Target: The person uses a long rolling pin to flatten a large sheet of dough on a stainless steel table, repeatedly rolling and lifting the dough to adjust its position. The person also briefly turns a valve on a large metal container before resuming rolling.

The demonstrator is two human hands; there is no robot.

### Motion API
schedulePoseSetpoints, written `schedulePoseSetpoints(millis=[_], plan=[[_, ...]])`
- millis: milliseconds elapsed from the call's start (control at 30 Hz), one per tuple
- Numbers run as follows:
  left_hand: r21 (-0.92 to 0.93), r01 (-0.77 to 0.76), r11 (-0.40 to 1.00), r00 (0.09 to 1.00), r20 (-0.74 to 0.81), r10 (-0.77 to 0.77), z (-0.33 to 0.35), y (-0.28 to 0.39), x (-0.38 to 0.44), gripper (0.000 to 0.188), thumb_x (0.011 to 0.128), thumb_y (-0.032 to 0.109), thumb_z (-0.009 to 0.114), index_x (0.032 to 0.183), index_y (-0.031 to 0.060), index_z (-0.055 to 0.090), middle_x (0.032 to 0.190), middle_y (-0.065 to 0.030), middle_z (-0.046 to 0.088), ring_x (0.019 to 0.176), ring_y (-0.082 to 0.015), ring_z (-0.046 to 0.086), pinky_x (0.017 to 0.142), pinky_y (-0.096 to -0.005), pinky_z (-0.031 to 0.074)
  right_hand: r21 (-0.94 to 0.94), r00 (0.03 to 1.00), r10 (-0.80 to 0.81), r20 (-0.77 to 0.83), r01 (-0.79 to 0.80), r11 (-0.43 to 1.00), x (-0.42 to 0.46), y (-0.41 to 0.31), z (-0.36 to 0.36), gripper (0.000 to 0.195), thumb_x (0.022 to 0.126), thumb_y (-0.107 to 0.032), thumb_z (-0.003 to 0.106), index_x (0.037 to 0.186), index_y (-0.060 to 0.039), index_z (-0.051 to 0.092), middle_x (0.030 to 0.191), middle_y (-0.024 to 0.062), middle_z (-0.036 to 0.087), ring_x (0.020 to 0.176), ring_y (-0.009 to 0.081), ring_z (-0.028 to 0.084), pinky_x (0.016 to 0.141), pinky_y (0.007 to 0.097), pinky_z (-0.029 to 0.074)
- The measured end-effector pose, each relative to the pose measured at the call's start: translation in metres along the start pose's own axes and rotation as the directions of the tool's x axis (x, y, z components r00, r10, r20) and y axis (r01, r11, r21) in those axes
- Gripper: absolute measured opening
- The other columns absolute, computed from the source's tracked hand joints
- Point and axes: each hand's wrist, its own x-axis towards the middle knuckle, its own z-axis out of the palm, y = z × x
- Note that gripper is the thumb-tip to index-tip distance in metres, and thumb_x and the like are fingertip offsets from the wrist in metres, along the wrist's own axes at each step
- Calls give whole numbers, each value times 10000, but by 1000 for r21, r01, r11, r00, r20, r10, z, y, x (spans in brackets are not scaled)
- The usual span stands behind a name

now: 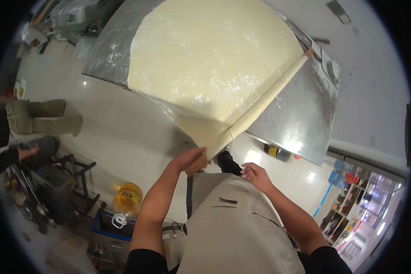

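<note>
A large, thin sheet of pale dough (pixel 205 54) dusted with flour covers much of the steel worktable (pixel 294 116). Its right edge is wrapped around a long wooden rolling pin (pixel 309 52) lying diagonally, whose far end shows bare. Near my body, the dough hangs past the table's front edge. My left hand (pixel 191 160) is closed around the near end of the pin, at the dough's corner. To the right, in front of the apron, my right hand (pixel 256 175) is off the dough and pin, fingers loosely bent and nothing visible in them.
Another person (pixel 37 116) is at the left, beside a dark metal frame (pixel 85 185). A jug of yellow oil (pixel 127 197) stands lower left by a blue-rimmed bin (pixel 106 226). A dark bottle (pixel 277 152) lies under the table's front edge. Shelves (pixel 342 205) stand at right.
</note>
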Motion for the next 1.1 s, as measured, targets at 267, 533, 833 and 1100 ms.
schedulePoseSetpoints(millis=[267,533,833,1100], plan=[[196,191,962,924,-366,-109,16,14,-53,590,1111,530,399,1149,4,664,983,-155,743,815,-262,728,765,-385,586,-81,997,5,74,1,997,35,16,97,353,1030,-202,607,1307,16,611,962,127,752,860,201,721,829,340,569],[593,137,793,888,-428,167,23,12,-94,490,1094,492,494,1099,31,662,913,-46,691,761,-164,658,720,-348,537,-168,971,-235,-41,225,960,78,11,186,497,971,-256,699,1340,20,512,985,213,757,932,396,735,839,472,573],[947,309,89,948,-314,44,78,63,-88,435,999,390,697,1142,-12,613,994,-153,755,882,-255,743,819,-371,558,362,932,-91,-351,225,905,90,18,216,597,926,-281,744,1382,12,494,1127,220,726,985,335,730,871,423,570],[960,263,97,960,-270,68,101,60,-91,397,967,307,759,1186,6,620,960,-99,758,836,-174,729,776,-324,565,343,816,-183,-548,419,840,93,-17,237,641,903,-273,748,1450,-54,494,1222,201,706,1020,342,723,896,415,563]])
